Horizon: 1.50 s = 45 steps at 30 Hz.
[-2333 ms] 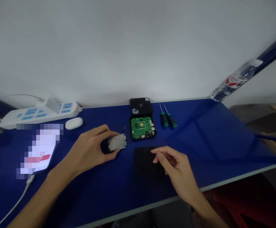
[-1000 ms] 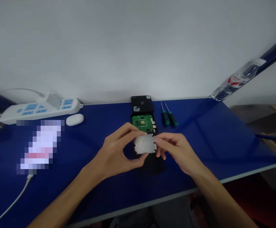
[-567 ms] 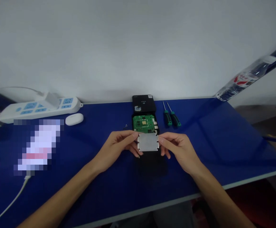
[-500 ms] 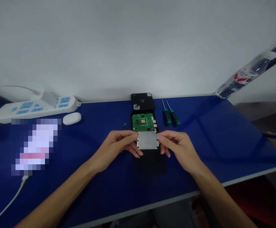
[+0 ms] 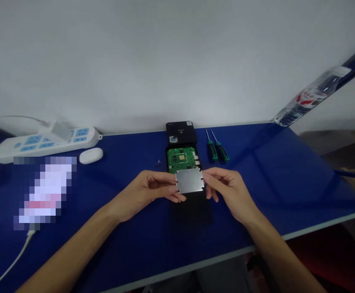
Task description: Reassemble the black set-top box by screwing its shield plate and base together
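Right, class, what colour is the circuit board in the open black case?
The circuit board is green, seen best in the head view.

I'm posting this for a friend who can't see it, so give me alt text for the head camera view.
Left hand and right hand hold a silver metal plate by its sides, partly hiding a green circuit board. Two green-handled screwdrivers lie right of the board on a blue table.
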Motion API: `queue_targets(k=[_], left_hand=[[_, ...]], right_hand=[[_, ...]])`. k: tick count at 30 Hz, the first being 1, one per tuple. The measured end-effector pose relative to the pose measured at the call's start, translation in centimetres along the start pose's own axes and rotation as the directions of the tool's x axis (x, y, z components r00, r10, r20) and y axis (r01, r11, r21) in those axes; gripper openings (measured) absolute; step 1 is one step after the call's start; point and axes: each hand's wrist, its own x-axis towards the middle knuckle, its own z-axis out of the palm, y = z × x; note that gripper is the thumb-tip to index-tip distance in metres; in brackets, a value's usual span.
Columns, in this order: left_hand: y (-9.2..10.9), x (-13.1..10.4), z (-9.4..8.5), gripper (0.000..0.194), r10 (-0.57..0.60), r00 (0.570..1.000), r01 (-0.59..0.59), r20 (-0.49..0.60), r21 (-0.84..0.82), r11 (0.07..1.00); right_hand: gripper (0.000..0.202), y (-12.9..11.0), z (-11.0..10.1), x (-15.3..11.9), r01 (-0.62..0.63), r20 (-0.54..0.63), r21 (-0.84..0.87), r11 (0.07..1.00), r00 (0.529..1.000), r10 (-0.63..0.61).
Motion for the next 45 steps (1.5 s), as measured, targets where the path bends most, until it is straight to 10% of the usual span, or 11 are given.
queue_targets(k=[16,25,31,37,45], left_hand=[[0.0,-0.1,-0.4,0.019,0.024,0.999,-0.025,0.024,0.024,0.999],[-1.1,-0.1,2.0,0.062,0.202,0.969,-0.2,-0.14,0.025,0.979],[-1.6,0.0,3.6,0.058,0.512,0.835,-0.455,-0.203,0.269,0.849],[-1.3,-0.8,3.8,0.054,0.535,0.829,-0.436,-0.161,0.413,0.8],[-1.4,-0.9,3.9,0.049,0.648,0.76,-0.367,-0.062,0.782,0.505]], right_hand=[[0.021,0.0,-0.1,-0.1,-0.028,0.049,0.0,1.0,0.998,0.028],[0.03,-0.5,0.6,-0.4,-0.206,0.055,0.225,0.952,0.979,0.199],[0.031,-0.2,1.3,-0.4,-0.254,0.197,0.191,0.948,0.956,0.216],[0.03,-0.2,1.3,-0.5,-0.213,0.127,0.144,0.966,0.972,0.196],[0.031,-0.6,0.8,-0.9,-0.15,0.129,0.085,0.985,0.982,0.138]])
